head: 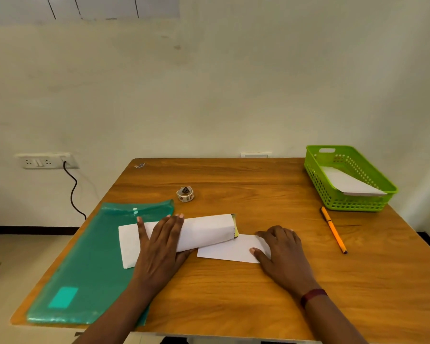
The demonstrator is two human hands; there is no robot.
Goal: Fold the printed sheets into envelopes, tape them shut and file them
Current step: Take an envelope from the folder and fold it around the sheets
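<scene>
A white printed sheet (209, 232) lies across the middle of the wooden table (233, 294), its upper part folded over into a curved flap with a yellowish edge at the right end. My left hand (162, 247) lies flat on the flap, fingers spread, pressing it down. The sheet's lower right part (229, 249) lies flat on the table, and my right hand (281, 249) presses its right end with bent fingers. A small roll of patterned tape (185, 194) stands behind the sheet. A green plastic file folder (90, 264) lies at the left, partly under the sheet.
A green perforated basket (328, 194) at the back right holds white paper (350, 184). An orange pen (333, 229) lies in front of it. A wall socket (46, 161) with a black cable is left of the table.
</scene>
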